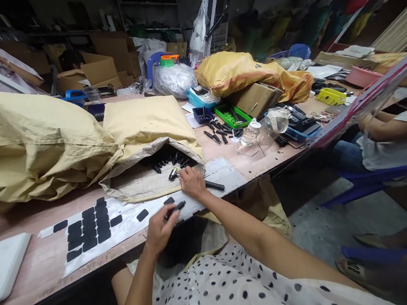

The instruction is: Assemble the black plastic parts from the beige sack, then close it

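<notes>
My left hand (pixel 161 227) is closed around a short black rod-like piece (pixel 176 209) at the table's front edge; its exact kind does not show. To its right, my right hand (pixel 192 181) grips a small hammer (pixel 215 185), with the black handle pointing right and the shiny head on the left. That hand is over a grey board (pixel 228 169), just before the mouth of a tan sack (pixel 144 122). Several black pieces (pixel 175 160) show inside the sack. Left of my hands, black rounded pads (pixel 102 222) lie on a white sheet (pixel 127 226).
Another full sack (pixel 28 144) and a white power bank-like block (pixel 5 266) occupy the left. A green tray (pixel 234 115), loose black parts (pixel 216 136), a clear bottle (pixel 250 133) and a yellow sack (pixel 241 71) stand to the right. People sit at far left and right.
</notes>
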Demonstrator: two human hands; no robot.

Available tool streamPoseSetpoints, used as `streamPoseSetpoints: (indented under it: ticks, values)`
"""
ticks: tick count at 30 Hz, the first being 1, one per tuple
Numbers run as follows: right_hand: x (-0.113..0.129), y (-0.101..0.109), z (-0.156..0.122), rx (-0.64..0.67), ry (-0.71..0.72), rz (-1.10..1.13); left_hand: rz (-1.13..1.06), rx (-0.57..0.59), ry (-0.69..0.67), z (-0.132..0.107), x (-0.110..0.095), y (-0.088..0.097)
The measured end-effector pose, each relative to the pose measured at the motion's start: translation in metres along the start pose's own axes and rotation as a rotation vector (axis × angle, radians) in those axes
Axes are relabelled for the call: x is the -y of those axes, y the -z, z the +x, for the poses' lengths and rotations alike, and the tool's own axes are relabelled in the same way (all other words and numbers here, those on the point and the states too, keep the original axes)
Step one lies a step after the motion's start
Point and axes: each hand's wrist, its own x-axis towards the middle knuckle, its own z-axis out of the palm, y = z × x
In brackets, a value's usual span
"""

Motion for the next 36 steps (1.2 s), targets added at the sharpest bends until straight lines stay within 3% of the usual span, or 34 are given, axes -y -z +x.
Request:
streamPoseSetpoints:
  ticks: [4,8,11,13,16,18,19,22,24,26,28,31,36]
  values:
    - [0.000,0.000,-0.001,0.002,0.005,0.000,0.017,0.250,0.117,-0.055,-0.001,-0.025]
    - [0.000,-0.002,0.000,-0.011,-0.002,-0.005,0.262,0.280,0.332,-0.074,0.031,-0.049]
    - [0.000,-0.003,0.000,-0.019,-0.003,-0.007,0.342,0.305,0.387,-0.076,0.050,-0.057]
    - [0.000,-0.004,0.000,-0.018,-0.001,-0.004,0.311,0.334,0.376,-0.073,0.050,-0.057]
    - [-0.001,-0.005,-0.001,-0.022,0.004,-0.003,0.088,0.457,0.328,-0.053,0.030,-0.045]
    - [-0.001,-0.005,-0.001,-0.031,0.012,-0.007,-0.106,0.502,0.286,-0.025,0.010,-0.031]
    - [-0.002,-0.006,-0.001,-0.035,0.014,-0.009,-0.155,0.437,0.274,-0.006,0.001,-0.023]
    - [-0.002,-0.008,-0.002,-0.041,0.015,-0.016,-0.088,0.003,0.306,0.060,-0.012,-0.003]
    - [-0.002,-0.009,-0.002,-0.047,0.019,-0.018,0.029,-0.264,0.367,0.102,-0.007,0.003]
    - [-0.003,-0.010,-0.002,-0.053,0.024,-0.018,0.136,-0.405,0.496,0.135,0.004,0.003]
    - [-0.003,-0.011,-0.002,-0.055,0.029,-0.016,0.189,-0.464,0.591,0.156,0.018,-0.001]
    - [-0.002,-0.010,-0.002,-0.050,0.030,-0.011,0.204,-0.488,0.620,0.165,0.031,-0.005]
    - [0.000,-0.009,-0.001,-0.037,0.010,0.001,0.268,-0.360,0.627,0.139,0.028,0.008]
